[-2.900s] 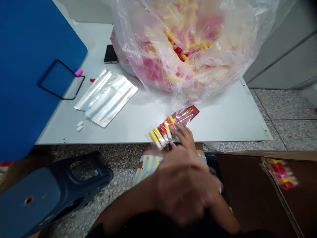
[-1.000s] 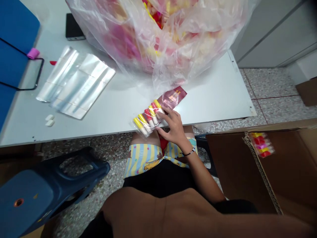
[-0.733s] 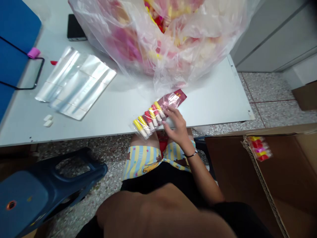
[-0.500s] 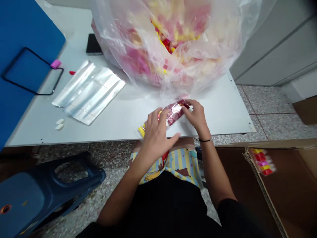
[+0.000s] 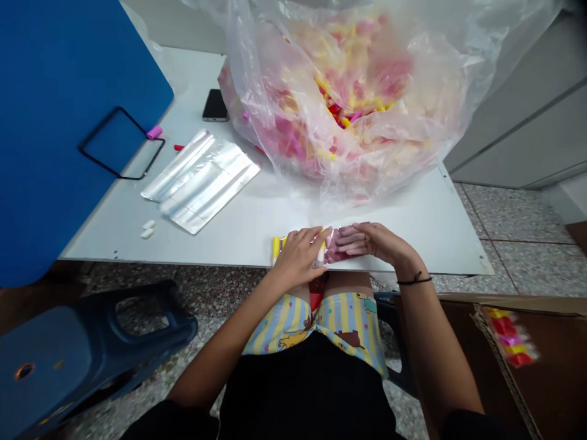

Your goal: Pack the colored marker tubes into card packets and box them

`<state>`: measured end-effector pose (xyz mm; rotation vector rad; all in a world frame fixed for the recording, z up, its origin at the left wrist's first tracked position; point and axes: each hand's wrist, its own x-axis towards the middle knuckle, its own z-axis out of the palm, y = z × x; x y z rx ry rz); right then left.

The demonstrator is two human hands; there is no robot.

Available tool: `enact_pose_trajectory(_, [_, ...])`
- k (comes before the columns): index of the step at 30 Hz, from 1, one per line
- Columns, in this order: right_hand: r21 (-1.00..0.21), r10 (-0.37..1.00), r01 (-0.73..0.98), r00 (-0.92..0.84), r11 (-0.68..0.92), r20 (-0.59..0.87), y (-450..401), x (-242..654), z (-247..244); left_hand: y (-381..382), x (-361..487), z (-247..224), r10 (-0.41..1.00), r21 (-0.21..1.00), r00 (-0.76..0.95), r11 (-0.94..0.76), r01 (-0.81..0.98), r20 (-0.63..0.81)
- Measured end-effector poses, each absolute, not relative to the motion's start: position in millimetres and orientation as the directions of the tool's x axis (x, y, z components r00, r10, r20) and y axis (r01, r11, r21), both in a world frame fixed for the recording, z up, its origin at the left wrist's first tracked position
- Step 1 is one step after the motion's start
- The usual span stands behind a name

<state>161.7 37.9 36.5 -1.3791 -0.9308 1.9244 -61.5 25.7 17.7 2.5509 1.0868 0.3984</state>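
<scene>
Head camera: left hand (image 5: 298, 256) and right hand (image 5: 371, 240) grip a clear packet of yellow-capped tubes (image 5: 332, 246) at the near edge of a white table (image 5: 422, 244), just below a bulging plastic bag (image 5: 348, 110) filled with pink and yellow pieces.

Your clear plastic packet (image 5: 324, 255) lies flat along the near edge of the white table (image 5: 238, 244), its row of white tubes with yellow and red caps pointing left, mostly hidden under your left hand (image 5: 298, 256). Only a yellow cap (image 5: 276, 249) shows at the left end, while your right hand (image 5: 371, 240) rests over the dark red card (image 5: 337, 252) at the right end.
</scene>
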Motion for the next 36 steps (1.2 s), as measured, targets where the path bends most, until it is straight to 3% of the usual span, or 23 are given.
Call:
enact_pose_trajectory(3, [-0.717, 0.723, -0.208, -0.418, -0.666, -0.550, 19, 154, 26, 32, -70, 19, 0.627, 0.426, 0.772, -0.730, 0.534, 0.105])
enact_pose_trajectory(6, [-0.702, 0.750, -0.307, -0.441, -0.642, -0.493, 10, 148, 17, 38, -74, 21, 0.561, 0.430, 0.822, -0.769, 0.473, 0.099])
enact_pose_trajectory(14, [-0.754, 0.737, -0.194, -0.461, -0.627, -0.494, 11, 145, 18, 44, -75, 19, 0.512, 0.501, 0.844, -0.778, 0.378, 0.157])
enact_pose_trajectory(18, [-0.780, 0.737, -0.123, -0.444, -0.614, -0.510, 14, 142, 21, 43, -77, 20, 0.552, 0.566, 0.794, -0.751, 0.341, 0.255])
enact_pose_trajectory(21, [-0.787, 0.726, -0.065, -0.438, -0.613, -0.529, 16, 140, 22, 43, -83, 19, 0.684, 0.600, 0.644, -0.687, 0.410, 0.343])
enact_pose_trajectory(24, [-0.774, 0.731, -0.109, -0.434, -0.623, -0.527, 13, 139, 24, 44, -92, 17, 0.794, 0.584, 0.503, -0.599, 0.548, 0.341])
enact_pose_trajectory(30, [-0.778, 0.807, -0.300, -0.426, -0.552, -0.408, 1, 142, 17, 47, -105, 15, 0.775, 0.499, 0.602, -0.605, 0.620, 0.193])
enact_pose_trajectory(36, [-0.790, 0.805, -0.306, -0.475, -0.531, -0.357, -2, 148, 12, 49, -103, 19, 0.739, 0.434, 0.660, -0.644, 0.630, 0.139])
